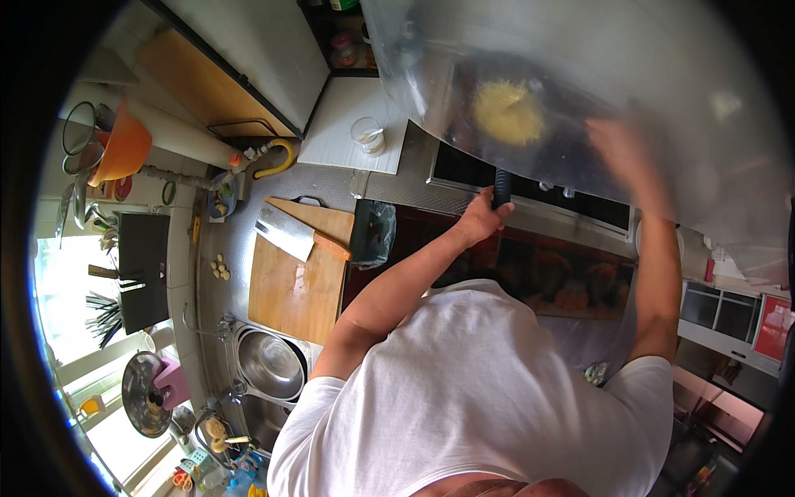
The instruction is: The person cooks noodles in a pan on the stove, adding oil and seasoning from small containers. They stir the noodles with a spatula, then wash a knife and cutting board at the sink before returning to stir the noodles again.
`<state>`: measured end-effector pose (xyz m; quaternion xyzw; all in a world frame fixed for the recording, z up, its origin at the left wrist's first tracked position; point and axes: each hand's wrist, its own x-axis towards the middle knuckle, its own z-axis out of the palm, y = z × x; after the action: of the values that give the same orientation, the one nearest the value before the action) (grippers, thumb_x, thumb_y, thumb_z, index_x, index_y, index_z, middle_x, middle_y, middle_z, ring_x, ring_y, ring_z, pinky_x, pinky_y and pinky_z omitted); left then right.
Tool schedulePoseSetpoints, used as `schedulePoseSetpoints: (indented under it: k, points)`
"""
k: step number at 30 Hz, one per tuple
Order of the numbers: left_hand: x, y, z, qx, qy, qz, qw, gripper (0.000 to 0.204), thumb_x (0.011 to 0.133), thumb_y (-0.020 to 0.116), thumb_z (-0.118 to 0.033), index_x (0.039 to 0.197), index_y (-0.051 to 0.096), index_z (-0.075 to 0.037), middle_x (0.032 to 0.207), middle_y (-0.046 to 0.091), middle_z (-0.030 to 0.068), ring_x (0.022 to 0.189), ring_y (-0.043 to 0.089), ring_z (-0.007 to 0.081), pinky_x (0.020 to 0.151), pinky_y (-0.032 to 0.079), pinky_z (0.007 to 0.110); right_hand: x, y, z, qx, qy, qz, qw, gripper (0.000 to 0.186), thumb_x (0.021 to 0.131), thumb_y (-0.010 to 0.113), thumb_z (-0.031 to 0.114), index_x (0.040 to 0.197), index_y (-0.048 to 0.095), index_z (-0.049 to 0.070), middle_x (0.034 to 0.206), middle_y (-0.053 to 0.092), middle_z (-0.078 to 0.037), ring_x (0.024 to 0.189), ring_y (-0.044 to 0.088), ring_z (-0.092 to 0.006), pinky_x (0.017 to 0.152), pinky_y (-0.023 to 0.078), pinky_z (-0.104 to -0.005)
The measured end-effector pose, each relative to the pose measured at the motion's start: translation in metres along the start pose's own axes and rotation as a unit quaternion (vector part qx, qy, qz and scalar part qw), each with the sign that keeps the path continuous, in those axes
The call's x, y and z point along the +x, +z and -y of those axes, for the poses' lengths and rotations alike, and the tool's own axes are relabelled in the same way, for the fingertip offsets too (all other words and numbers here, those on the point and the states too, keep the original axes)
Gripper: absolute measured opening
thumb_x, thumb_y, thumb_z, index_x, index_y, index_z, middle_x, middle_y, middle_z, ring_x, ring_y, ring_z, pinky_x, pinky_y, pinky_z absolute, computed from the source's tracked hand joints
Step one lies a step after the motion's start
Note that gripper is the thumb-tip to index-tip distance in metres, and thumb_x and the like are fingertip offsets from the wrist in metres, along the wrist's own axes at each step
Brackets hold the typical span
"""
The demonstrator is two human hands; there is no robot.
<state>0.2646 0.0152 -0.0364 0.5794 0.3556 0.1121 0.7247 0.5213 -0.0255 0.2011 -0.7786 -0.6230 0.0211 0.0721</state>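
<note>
"What has the left hand (484, 217) got?"

"A black ribbed handle (502, 189). The fingers are closed round its near end, and the handle points away over the stove (460, 168)"

"And the yellow heap (507, 112)?"

"Fine pale shreds, just beyond the handle's far end, on something dark. I see it through that clear sheet (696, 66) across the far right, so its edges are hazy"

"The right hand (617, 149)?"

"It's stretched out to the right of the heap, apart from it, blurred behind the sheet. I can't tell how far its fingers are spread, or whether it has hold of anything"

"What's over on the left?"

"A wooden board (294, 290) on the counter, with a cleaver (286, 234) flat across its far part, the wooden grip towards the right. Some small pale pieces (219, 267) lie left of the board"

"And around that?"

"Farther off, a clear glass (368, 137) stands on a white surface (327, 137). Nearer, a round metal pot (272, 364) sits in the sink, and a bagged bin (377, 232) is just right of the board"
</note>
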Motion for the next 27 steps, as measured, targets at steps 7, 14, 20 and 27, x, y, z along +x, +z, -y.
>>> schedulePoseSetpoints:
  k: [7, 14, 20, 27]
  points:
    - [-0.004, -0.005, -0.008, 0.011, -0.008, 0.014, 1.0, 0.082, 0.097, 0.07, -0.034, 0.153, 0.031, 0.012, 0.104, 0.07, 0.0179, 0.073, 0.072, 0.0202, 0.075, 0.057, 0.034, -0.029, -0.033, 0.02, -0.034, 0.102, 0.074, 0.991, 0.025, 0.095, 0.065, 0.02, 0.111, 0.074, 0.003, 0.108, 0.074, -0.02, 0.101, 0.07, -0.0384, 0.089, 0.055, -0.0469]
    - [-0.015, -0.01, -0.009, -0.005, -0.016, 0.022, 1.0, 0.072, 0.1, 0.067, -0.031, 0.152, 0.035, 0.008, 0.105, 0.068, 0.0121, 0.075, 0.071, 0.0171, 0.065, 0.056, 0.029, -0.016, -0.011, 0.019, -0.008, 0.035, 0.031, 0.999, 0.02, 0.094, 0.061, 0.018, 0.094, 0.072, 0.001, 0.089, 0.07, -0.023, 0.085, 0.068, -0.043, 0.078, 0.053, -0.0496]
    - [-0.034, -0.015, -0.005, -0.016, -0.032, 0.04, 0.999, 0.062, 0.101, 0.066, -0.032, 0.147, 0.044, 0.005, 0.113, 0.069, 0.0123, 0.079, 0.07, 0.0156, 0.07, 0.055, 0.029, -0.001, -0.003, 0.05, 0.011, 0.054, 0.102, 0.993, 0.022, 0.092, 0.056, 0.017, 0.082, 0.067, 0.0, 0.079, 0.064, -0.024, 0.075, 0.064, -0.0406, 0.069, 0.048, -0.0493]
    - [-0.077, -0.05, 0.025, -0.081, -0.084, 0.038, 0.992, 0.05, 0.102, 0.065, -0.03, 0.142, 0.053, -0.001, 0.112, 0.07, 0.0095, 0.083, 0.069, 0.0143, 0.077, 0.056, 0.029, 0.028, 0.018, 0.024, 0.17, 0.09, 0.077, 0.978, 0.028, 0.093, 0.056, 0.018, 0.077, 0.066, -0.003, 0.062, 0.058, -0.018, 0.058, 0.058, -0.0271, 0.058, 0.046, -0.0409]
